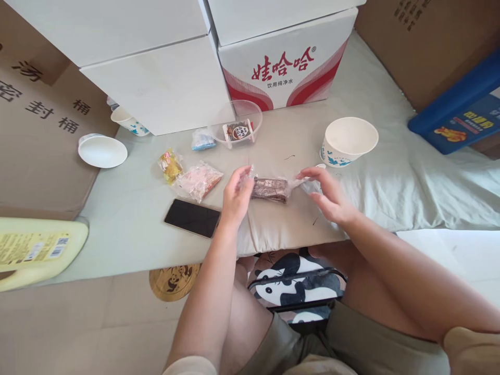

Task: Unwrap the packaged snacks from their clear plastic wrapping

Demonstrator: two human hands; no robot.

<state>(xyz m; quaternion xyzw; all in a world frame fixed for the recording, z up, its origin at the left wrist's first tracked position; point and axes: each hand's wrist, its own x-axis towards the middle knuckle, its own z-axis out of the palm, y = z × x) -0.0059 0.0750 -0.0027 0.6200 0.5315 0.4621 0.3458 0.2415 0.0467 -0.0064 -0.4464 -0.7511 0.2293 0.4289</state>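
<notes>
Dark brown snack strips in a clear plastic wrapper [270, 189] lie across the space between my hands, near the table's front edge. My left hand [236, 195] pinches the wrapper's left end between thumb and fingers. Over at the other end, my right hand [327, 194] has its thumb and fingers apart beside crumpled clear plastic [310, 186]; whether a fingertip touches that plastic I cannot tell. A black phone [192, 217] lies left of my left hand. Beyond my right hand stands a white paper bowl [349, 140] with a blue leaf print.
Behind the hands, a clear plastic bowl [250, 112] stands by a small dark snack packet [238, 131]. Left of it lie a blue-white packet [203, 139], a pink packet [200, 180] and a yellow packet [171, 165]. White cartons [289, 67] wall the back; a blue container [449, 114] stands right.
</notes>
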